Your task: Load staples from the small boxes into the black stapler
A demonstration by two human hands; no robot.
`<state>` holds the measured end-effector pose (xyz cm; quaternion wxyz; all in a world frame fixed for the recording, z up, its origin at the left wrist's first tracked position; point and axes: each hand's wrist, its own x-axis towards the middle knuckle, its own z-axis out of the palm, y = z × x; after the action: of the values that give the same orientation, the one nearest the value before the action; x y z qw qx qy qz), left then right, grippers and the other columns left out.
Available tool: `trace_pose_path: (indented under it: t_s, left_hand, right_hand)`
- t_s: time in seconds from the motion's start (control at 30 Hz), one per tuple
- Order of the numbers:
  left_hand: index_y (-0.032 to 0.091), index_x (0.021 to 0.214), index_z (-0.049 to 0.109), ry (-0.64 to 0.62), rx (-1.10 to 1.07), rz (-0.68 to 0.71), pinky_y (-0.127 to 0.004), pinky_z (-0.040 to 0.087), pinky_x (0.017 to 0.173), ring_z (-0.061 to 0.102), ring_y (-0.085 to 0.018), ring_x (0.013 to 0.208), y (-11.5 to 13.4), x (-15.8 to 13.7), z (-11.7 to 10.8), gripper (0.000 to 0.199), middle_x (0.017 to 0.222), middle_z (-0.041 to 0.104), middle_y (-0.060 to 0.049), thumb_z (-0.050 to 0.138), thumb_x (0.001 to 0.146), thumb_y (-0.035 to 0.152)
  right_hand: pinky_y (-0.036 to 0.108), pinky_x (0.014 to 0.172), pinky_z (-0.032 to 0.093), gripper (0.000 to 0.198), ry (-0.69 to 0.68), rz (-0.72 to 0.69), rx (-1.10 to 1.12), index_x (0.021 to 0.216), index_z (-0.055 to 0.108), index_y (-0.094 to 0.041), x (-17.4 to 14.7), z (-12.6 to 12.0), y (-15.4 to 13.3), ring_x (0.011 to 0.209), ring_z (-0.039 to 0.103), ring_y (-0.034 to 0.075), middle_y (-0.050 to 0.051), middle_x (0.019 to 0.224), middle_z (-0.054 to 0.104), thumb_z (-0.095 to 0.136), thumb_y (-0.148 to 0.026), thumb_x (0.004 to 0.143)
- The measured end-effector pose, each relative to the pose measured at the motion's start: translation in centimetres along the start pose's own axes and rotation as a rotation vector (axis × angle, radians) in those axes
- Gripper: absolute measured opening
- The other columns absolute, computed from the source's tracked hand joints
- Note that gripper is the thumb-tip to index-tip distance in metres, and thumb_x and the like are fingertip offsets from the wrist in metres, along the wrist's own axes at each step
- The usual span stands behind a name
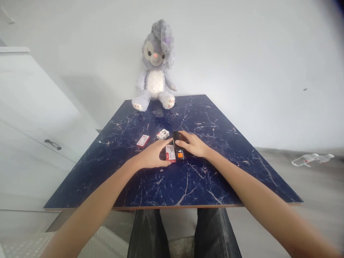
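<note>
My left hand [153,154] is closed on a small red-and-white box [170,153], its thumb at the near edge and its fingers at the far side. Directly to the right, touching or nearly touching that box, lies a black oblong object [176,138] with an orange patch; its exact kind is unclear. My right hand [195,144] grips it, thumb on top and fingers curled at its far right side. Beyond my left hand, a second red-and-white box [143,141] and a white box with dark print [162,134] rest on the tabletop.
The dark blue marbled table [150,190] has its near edge by my legs. A grey plush rabbit [156,80] sits at the back against the wall. To the left stands a white cabinet [29,118]; a clear plastic item [309,159] lies on the floor at right.
</note>
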<state>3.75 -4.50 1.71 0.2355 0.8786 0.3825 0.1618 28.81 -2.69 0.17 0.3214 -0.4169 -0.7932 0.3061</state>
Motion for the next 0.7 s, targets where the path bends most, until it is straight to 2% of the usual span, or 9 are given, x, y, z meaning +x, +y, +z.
trace_pose_path:
  t_s: [0.2,0.37,0.43,0.5,0.57,0.63,0.7]
  left_hand:
    - [0.033,0.156,0.028,0.013,0.013,0.004,-0.049,0.045,0.104,0.053,-0.035,0.128,0.0,0.1,0.5,0.096,0.145,0.052,-0.01,0.077,0.074,0.044]
    - [0.031,0.155,0.031,0.034,-0.006,0.041,-0.05,0.042,0.109,0.05,-0.034,0.132,0.1,0.1,0.5,0.094,0.151,0.047,-0.01,0.077,0.074,0.045]
    - [0.03,0.151,0.038,0.045,0.012,0.077,-0.05,0.04,0.11,0.05,-0.034,0.132,0.0,0.1,0.0,0.082,0.149,0.049,-0.01,0.073,0.078,0.045]
    - [0.028,0.142,0.051,0.131,0.058,0.095,-0.051,0.04,0.11,0.052,-0.032,0.128,-0.8,0.2,-1.0,0.058,0.141,0.057,-0.008,0.064,0.086,0.039]
    - [0.025,0.127,0.063,0.284,0.142,0.05,-0.05,0.041,0.109,0.055,-0.029,0.122,-2.2,0.2,-2.4,0.04,0.129,0.064,-0.007,0.055,0.089,0.028]
    - [0.021,0.115,0.069,0.398,0.262,-0.052,-0.049,0.04,0.111,0.056,-0.029,0.121,-4.3,0.2,-3.7,0.036,0.127,0.065,-0.008,0.053,0.083,0.019]
    - [0.02,0.107,0.074,0.413,0.308,-0.147,-0.046,0.042,0.11,0.058,-0.028,0.12,-6.3,0.1,-4.7,0.037,0.13,0.065,-0.008,0.049,0.08,0.014]
  right_hand:
    - [0.038,0.081,0.054,0.05,0.004,0.009,-0.024,0.133,0.053,-0.022,0.0,0.0,0.0,0.09,0.071,0.024,0.007,0.109,0.073,0.054,-0.054,0.095]
    - [0.039,0.083,0.054,0.051,0.002,0.02,-0.024,0.134,0.053,-0.022,0.0,-0.1,-0.1,0.093,0.071,0.025,0.008,0.113,0.073,0.054,-0.054,0.095]
    - [0.04,0.085,0.055,0.051,0.0,0.033,-0.017,0.135,0.053,-0.023,0.0,-0.1,-0.1,0.095,0.071,0.026,0.008,0.116,0.072,0.055,-0.054,0.095]
    - [0.043,0.088,0.054,0.053,0.003,0.057,-0.022,0.136,0.054,-0.023,0.0,0.0,0.0,0.098,0.07,0.027,0.009,0.119,0.071,0.056,-0.055,0.094]
    - [0.045,0.091,0.054,0.054,0.002,0.081,-0.028,0.136,0.054,-0.024,0.0,0.0,0.1,0.101,0.07,0.028,0.01,0.121,0.07,0.057,-0.055,0.093]
    - [0.046,0.093,0.053,0.055,-0.001,0.096,-0.027,0.136,0.054,-0.024,0.0,0.0,0.3,0.104,0.069,0.028,0.01,0.124,0.069,0.056,-0.057,0.093]
    - [0.047,0.094,0.053,0.056,-0.005,0.104,-0.028,0.137,0.054,-0.024,0.0,0.0,0.4,0.105,0.068,0.029,0.011,0.125,0.068,0.056,-0.058,0.093]
